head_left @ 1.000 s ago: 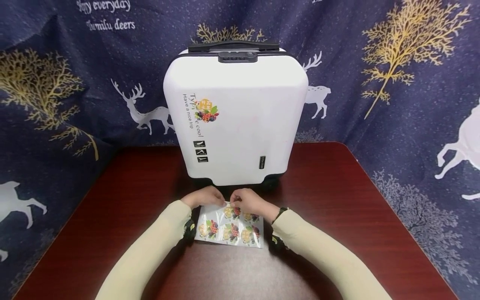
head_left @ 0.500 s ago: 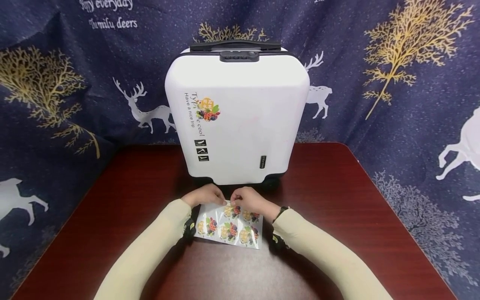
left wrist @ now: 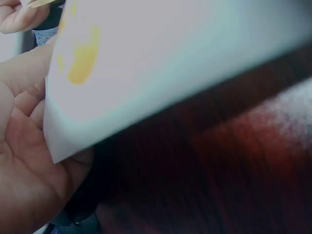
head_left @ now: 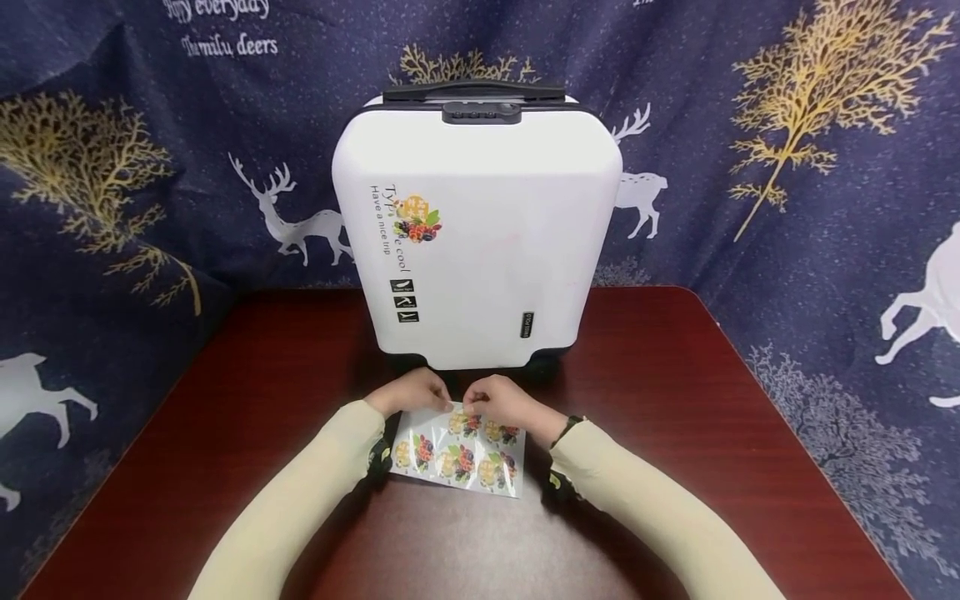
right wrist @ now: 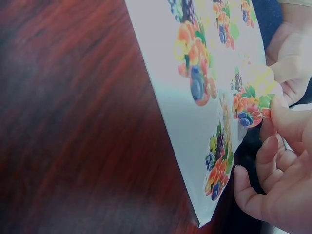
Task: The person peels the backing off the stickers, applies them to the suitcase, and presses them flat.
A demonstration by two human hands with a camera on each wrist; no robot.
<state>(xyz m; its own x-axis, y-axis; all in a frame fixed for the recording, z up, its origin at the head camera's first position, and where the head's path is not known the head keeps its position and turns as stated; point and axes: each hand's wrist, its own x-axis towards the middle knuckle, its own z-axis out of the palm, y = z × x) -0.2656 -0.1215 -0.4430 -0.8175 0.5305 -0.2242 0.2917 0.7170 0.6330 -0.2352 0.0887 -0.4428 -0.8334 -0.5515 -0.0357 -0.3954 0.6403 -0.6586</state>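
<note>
A white sheet of fruit stickers (head_left: pixel 431 483) lies between my hands, several fruit clusters printed on it. At its far edge my left hand (head_left: pixel 414 392) grips the sheet, thumb on top; in the left wrist view the left palm (left wrist: pixel 34 161) shows behind the tilted sheet (left wrist: pixel 146 63). My right hand (head_left: pixel 508 406) pinches a fruit sticker (right wrist: pixel 251 105) at that same far edge. In the right wrist view, this sticker stands up partly off the sheet between thumb and fingers. The right hand's lower fingers (right wrist: pixel 248 192) curl loosely below it.
Just beyond the hands a white suitcase (head_left: pixel 495 250) stands upright, with one fruit sticker (head_left: pixel 417 221) on its upper left over printed lettering. The dark red table (head_left: pixel 660 375) extends to both sides. A blue deer-patterned cloth (head_left: pixel 285 75) hangs behind.
The sheet's near edge has shifted slightly left and tilted, mostly in the first half second. Both hands keep their hold at the far edge, almost still.
</note>
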